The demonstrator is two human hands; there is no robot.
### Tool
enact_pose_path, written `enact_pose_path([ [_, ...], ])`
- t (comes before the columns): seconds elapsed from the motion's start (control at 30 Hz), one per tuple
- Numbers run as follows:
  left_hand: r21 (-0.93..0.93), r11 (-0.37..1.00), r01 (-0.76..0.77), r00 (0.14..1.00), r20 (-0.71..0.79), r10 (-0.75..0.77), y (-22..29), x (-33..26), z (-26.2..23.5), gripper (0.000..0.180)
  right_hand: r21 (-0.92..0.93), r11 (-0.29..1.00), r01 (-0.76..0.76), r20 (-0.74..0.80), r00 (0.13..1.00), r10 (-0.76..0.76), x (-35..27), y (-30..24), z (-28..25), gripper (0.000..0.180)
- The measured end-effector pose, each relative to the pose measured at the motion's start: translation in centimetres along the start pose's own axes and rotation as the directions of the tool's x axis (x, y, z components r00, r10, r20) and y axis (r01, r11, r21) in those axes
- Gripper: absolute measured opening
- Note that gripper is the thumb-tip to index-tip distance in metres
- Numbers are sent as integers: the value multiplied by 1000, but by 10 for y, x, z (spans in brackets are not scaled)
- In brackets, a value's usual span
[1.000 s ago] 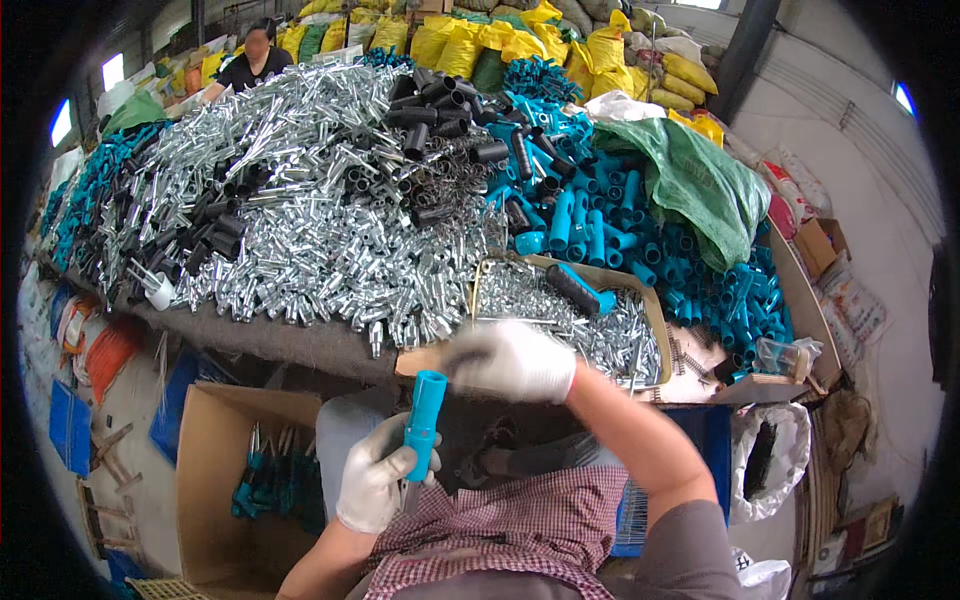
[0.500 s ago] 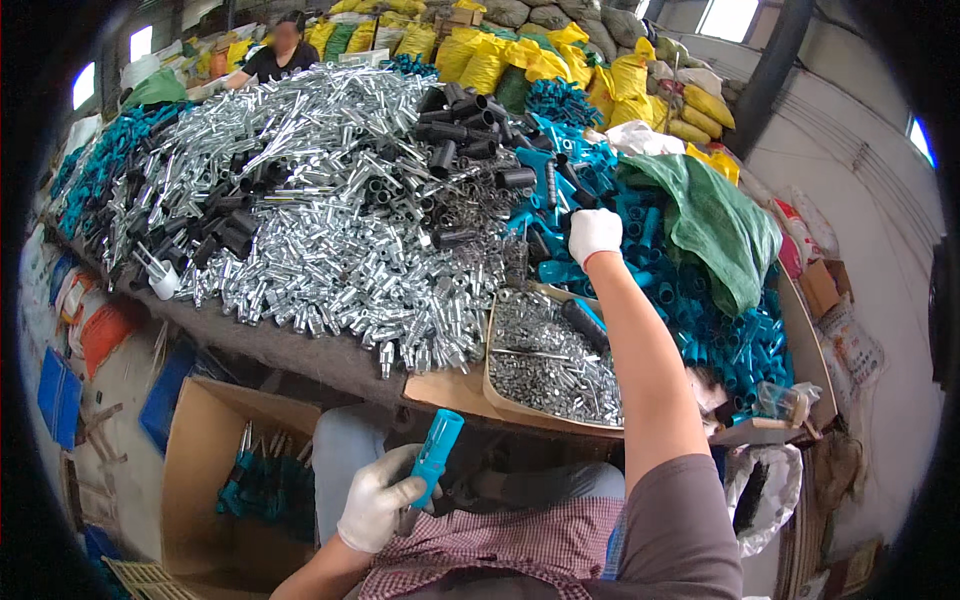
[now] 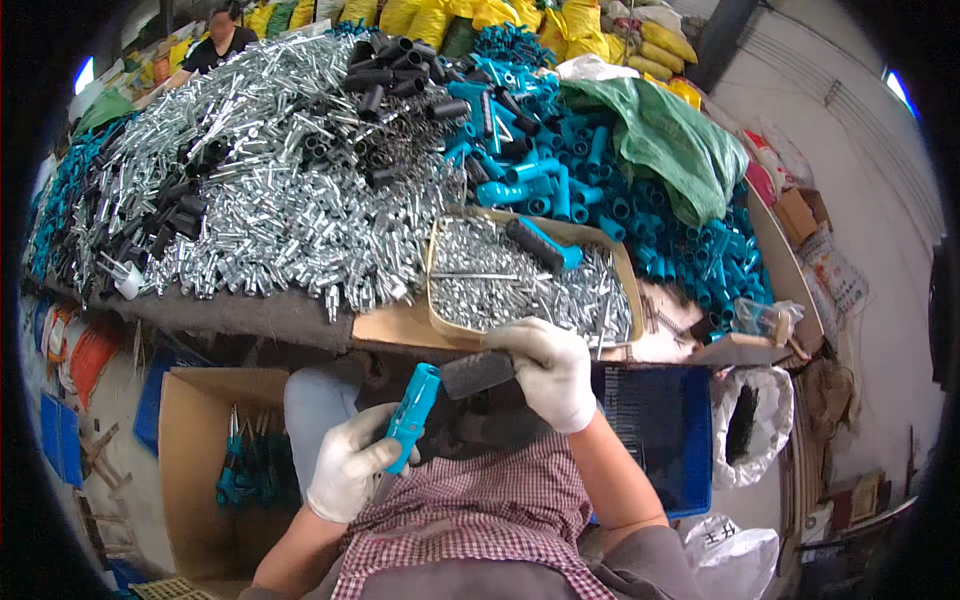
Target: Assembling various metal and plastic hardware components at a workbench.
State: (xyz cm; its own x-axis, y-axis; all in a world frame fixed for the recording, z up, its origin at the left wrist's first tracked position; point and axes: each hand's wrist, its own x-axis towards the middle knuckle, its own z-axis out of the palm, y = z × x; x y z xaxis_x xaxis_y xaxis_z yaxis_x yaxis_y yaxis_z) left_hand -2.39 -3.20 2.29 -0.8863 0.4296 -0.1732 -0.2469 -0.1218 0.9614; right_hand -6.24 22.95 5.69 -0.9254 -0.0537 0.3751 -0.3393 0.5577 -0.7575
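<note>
In my gloved left hand (image 3: 350,465) is a teal plastic tubular housing (image 3: 412,415), tilted with its round open end up and to the right. My gloved right hand (image 3: 548,370) pinches a black ribbed sleeve (image 3: 476,374) by its right end. The sleeve lies roughly level, its left end beside the housing's mouth; whether the two touch I cannot tell. Both hands are above my lap, in front of the bench. Just beyond them stands a shallow tray (image 3: 432,292) of small metal parts, with a teal-and-black piece (image 3: 540,243) lying on top.
A heap of silvery metal parts (image 3: 270,230) covers the bench's left and middle. Teal housings (image 3: 690,245) pile up at right under a green sheet (image 3: 680,140). A cardboard box (image 3: 190,430) holding teal-handled pieces stands at lower left, a blue crate (image 3: 690,440) at right. Another person (image 3: 222,45) is behind the heap.
My right hand has come back from the teal pile to the front of my body, now with a black sleeve. My left hand keeps the teal housing. The view has shifted.
</note>
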Motion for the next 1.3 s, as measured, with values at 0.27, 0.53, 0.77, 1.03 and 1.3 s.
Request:
enact_pose_path([
  [0.27, 180, 976, 121, 982, 122, -144, -12, -15, 6, 45, 118, 950, 288, 82, 951, -299, -27, 18, 2, 37],
  [0.53, 142, 985, 99, 988, 100, -114, -9, -16, 15, 45, 320, 937, 141, 176, 963, -205, -73, 9, 40, 83],
  [0.77, 395, 885, -248, 969, 85, 234, -30, -6, 31, 64, 257, 928, 268, 107, 947, -303, -76, -3, 35, 65],
  [1.03, 548, 788, -280, 959, 203, 200, -19, 2, 43, 57, -611, 790, -42, -378, 893, -246, -43, 57, -72, 12],
  [1.3, 618, 722, -312, 950, 192, 246, -26, 5, 50, 52, -673, 600, -434, -449, 883, 135, -67, 130, -95, 33],
])
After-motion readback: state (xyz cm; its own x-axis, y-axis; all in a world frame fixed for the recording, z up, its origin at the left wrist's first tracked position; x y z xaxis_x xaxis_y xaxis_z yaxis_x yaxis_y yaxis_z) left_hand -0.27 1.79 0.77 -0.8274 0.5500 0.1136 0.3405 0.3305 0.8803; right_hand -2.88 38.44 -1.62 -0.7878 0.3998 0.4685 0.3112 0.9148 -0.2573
